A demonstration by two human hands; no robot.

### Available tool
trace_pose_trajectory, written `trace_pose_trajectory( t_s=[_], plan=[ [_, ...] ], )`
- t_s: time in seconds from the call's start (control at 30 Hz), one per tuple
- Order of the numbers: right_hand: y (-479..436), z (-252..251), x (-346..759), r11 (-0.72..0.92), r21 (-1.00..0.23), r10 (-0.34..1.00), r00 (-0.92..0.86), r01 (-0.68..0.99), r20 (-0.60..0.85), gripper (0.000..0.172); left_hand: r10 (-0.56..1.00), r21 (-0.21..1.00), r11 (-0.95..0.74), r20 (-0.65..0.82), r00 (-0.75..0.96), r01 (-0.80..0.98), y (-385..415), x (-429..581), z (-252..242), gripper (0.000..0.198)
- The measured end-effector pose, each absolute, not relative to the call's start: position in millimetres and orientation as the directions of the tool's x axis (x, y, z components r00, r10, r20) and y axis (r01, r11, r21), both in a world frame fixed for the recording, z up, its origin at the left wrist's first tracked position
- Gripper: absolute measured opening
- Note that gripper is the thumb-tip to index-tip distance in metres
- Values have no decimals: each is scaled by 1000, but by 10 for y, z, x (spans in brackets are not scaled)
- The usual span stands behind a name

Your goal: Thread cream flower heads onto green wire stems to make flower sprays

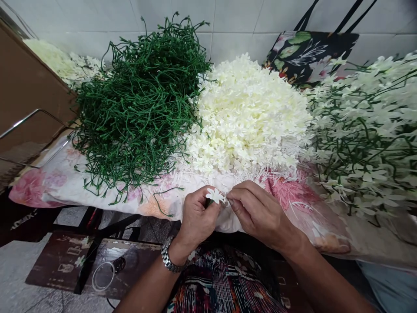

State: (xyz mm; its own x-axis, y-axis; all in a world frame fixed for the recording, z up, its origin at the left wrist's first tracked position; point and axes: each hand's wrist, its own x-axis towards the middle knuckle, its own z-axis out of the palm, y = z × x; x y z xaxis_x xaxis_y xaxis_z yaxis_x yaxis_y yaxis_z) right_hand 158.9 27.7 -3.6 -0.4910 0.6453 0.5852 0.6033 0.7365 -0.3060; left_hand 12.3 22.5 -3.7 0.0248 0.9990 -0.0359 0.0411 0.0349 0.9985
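Observation:
My left hand (198,214), with a metal watch at the wrist, is closed round a green stem of which only a bit shows. A white artificial flower (215,195) sits at its tip, above the thumb. Fingertips of my right hand (260,214) pinch together right beside that flower; a small white bit shows there, too small to name. Beyond my hands lies a heap of loose white artificial blossoms (247,117). To its left rises a tangled pile of green plastic stems (140,100). One loose stem (159,204) lies on the cloth left of my left hand.
Flower-patterned cloth (45,187) covers the work surface. Stems bearing white flowers (368,143) are heaped at right. A dark floral bag (312,54) rests against the tiled wall. A cardboard box (29,82) stands at left. Below, a clear cup (103,277) lies on a brown bench.

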Motion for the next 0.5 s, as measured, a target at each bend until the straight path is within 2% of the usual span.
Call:
trace_pose_trajectory(
  t_s=[0.17, 0.33, 0.5],
  plan=[
    [314, -68, 1567, 745, -348, 644, -476, 570, 599, 15, 995, 992, 101, -101, -2, 72, 244, 129, -67, 7],
    [337, -122, 1519, 716, -426, 681, -420, 552, 600, 13, 993, 993, 116, -116, -31, -3, 257, 133, -101, 6],
    [358, -92, 1515, 737, -447, 667, -437, 507, 603, 13, 993, 989, 112, -115, -18, -100, 251, 101, -137, 4]
  ],
)
